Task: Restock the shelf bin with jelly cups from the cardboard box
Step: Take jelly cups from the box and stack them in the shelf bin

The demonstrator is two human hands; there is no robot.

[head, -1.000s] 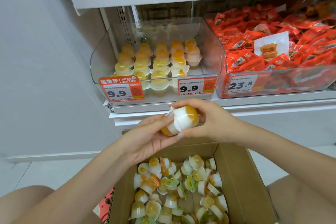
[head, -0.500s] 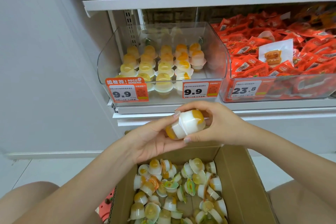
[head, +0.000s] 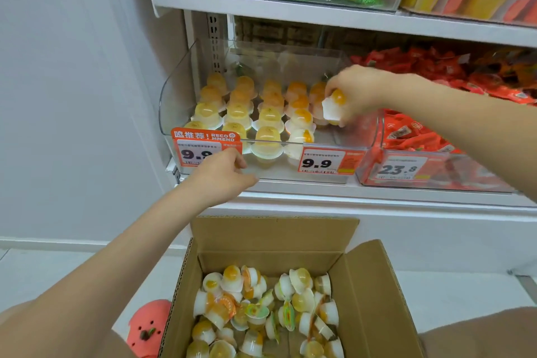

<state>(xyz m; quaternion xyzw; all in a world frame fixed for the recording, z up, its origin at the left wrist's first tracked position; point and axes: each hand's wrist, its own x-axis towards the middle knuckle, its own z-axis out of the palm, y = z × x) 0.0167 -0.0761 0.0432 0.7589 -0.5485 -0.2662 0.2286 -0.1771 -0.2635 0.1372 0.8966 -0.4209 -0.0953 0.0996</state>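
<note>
Head view: taking the clear shelf bin [head: 177, 102] as the landmark, its floor already carries tidy rows of jelly cups [head: 236, 109], domes up, running from the back wall toward the front lip. The rows fill the left and middle of the bin; the front-right corner of its floor is bare, so by my reading the restock is well started but not finished.

The right hand [head: 359, 94] reaches over the bin's right wall and holds one jelly cup [head: 334, 104], fingers curled round it, white base tilted toward the front. The cup hangs just above the right end of the rows, beside the last column; whether it touches the bin floor I cannot tell. It looks like the placing step for this cup.

The left hand [head: 222, 176] sits below the bin's front-left corner, just in front of the orange price tag [head: 203, 148]. Its fingers are loosely curled and appear to hold nothing.

Below the bin, on the floor, the cardboard box [head: 374, 299] stands with flaps open and a loose heap of cups [head: 261, 308] inside, lying every way. Many remain, so I judge that a good share of the work is left, though the bin may fill first.

To the right of the bin sits a neighbouring bin of red packets [head: 412, 131].
</note>
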